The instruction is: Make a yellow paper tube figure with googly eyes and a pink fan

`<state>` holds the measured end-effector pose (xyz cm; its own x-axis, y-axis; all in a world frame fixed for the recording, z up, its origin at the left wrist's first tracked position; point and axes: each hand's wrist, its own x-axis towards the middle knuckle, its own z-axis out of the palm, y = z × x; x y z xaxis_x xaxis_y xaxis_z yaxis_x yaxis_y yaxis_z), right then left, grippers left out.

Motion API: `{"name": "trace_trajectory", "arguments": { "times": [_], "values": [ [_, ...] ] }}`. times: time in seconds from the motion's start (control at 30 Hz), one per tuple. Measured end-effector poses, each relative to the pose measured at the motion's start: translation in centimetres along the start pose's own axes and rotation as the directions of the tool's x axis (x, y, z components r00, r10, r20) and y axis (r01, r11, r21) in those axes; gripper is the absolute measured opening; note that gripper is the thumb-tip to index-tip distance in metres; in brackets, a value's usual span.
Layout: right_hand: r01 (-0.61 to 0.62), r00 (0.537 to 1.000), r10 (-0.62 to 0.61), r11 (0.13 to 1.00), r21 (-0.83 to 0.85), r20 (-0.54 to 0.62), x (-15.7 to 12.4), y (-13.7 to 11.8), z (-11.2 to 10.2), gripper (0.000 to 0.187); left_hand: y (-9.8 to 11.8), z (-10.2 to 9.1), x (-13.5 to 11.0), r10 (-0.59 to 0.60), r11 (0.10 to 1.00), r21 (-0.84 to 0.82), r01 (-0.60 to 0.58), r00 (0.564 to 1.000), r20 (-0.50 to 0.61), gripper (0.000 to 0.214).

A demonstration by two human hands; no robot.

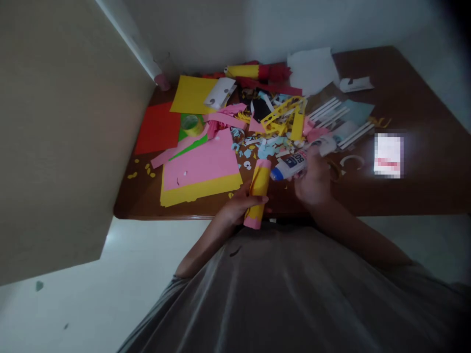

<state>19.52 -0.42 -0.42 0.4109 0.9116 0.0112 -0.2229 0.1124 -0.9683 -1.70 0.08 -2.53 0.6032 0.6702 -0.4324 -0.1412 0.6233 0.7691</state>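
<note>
My left hand point(239, 205) is wrapped round a yellow paper tube point(259, 182) with pink ends, its thumb lying across the front. The tube stands tilted near the table's front edge. In my right hand point(312, 179) is a white glue bottle point(294, 163), held slantwise with its blue cap point(276, 173) pointing down and left. A small gap parts the cap from the tube's upper side. Small light-blue paper scraps point(270, 147) lie just beyond the tube.
On the brown table point(434, 196), pink sheets point(202, 157) lie over yellow ones at left, near a red sheet point(156, 127) and a tape roll point(192, 125). Behind are heaped paper cuttings point(281, 115), a yellow-and-red paper tube point(245, 72) and white paper point(312, 68). A blurred bright rectangle point(388, 154) is at right.
</note>
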Motion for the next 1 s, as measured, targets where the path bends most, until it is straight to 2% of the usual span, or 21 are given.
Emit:
{"name": "trace_trajectory", "arguments": {
  "times": [0.07, 0.17, 0.27, 0.37, 0.43, 0.5, 0.57, 0.77, 0.87, 1.0],
  "values": [
    [0.053, 0.996, -0.047, 0.995, 0.081, -0.075, 0.1, 0.2, -0.4, 0.065, 0.7, 0.1, 0.0, -0.027, 0.997, 0.065, 0.032, 0.997, -0.075, 0.089],
    [0.058, 0.994, -0.048, 0.993, 0.102, -0.097, 0.2, 1.0, -1.2, 0.061, 1.3, 0.4, 0.4, 0.061, 0.994, 0.104, -0.044, 0.984, -0.167, 0.088],
    [0.071, 0.99, -0.068, 0.997, 0.015, -0.126, 0.3, 2.1, -2.1, 0.057, 1.3, 0.9, 0.9, 0.139, 0.99, 0.05, -0.132, 0.978, -0.156, 0.089],
    [0.147, 0.976, -0.156, 0.987, -0.065, -0.153, 0.2, 2.5, -2.7, 0.05, 1.3, 1.5, 0.9, 0.145, 0.989, 0.003, -0.146, 0.985, -0.092, 0.098],
    [0.253, 0.953, -0.276, 0.952, -0.17, -0.125, 0.0, 2.0, -3.0, 0.047, 1.2, 1.8, 0.8, 0.148, 0.989, -0.002, -0.148, 0.986, -0.071, 0.101],
    [0.366, 0.914, -0.402, 0.878, -0.308, -0.059, -0.3, 1.1, -3.2, 0.043, 1.0, 2.0, 0.6, 0.146, 0.989, -0.014, -0.147, 0.987, -0.065, 0.099],
    [0.433, 0.882, -0.471, 0.804, -0.407, 0.009, -0.5, 0.3, -3.3, 0.039, 0.8, 2.2, 0.5, 0.14, 0.989, -0.037, -0.142, 0.988, -0.058, 0.097],
    [0.569, 0.802, -0.585, 0.684, -0.455, 0.123, -0.2, -1.1, -3.2, 0.025, 0.2, 2.7, 0.7, 0.088, 0.989, -0.122, -0.085, 0.996, 0.022, 0.078],
    [0.62, 0.761, -0.624, 0.618, -0.483, 0.179, -0.2, -1.6, -3.2, 0.018, 0.0, 3.0, 0.8, 0.077, 0.99, -0.115, -0.077, 0.997, -0.001, 0.075],
    [0.652, 0.727, -0.654, 0.564, -0.507, 0.208, -0.3, -2.2, -3.3, 0.015, -0.4, 3.2, 0.8, 0.119, 0.984, -0.131, -0.124, 0.992, -0.045, 0.073]
  ]
}}
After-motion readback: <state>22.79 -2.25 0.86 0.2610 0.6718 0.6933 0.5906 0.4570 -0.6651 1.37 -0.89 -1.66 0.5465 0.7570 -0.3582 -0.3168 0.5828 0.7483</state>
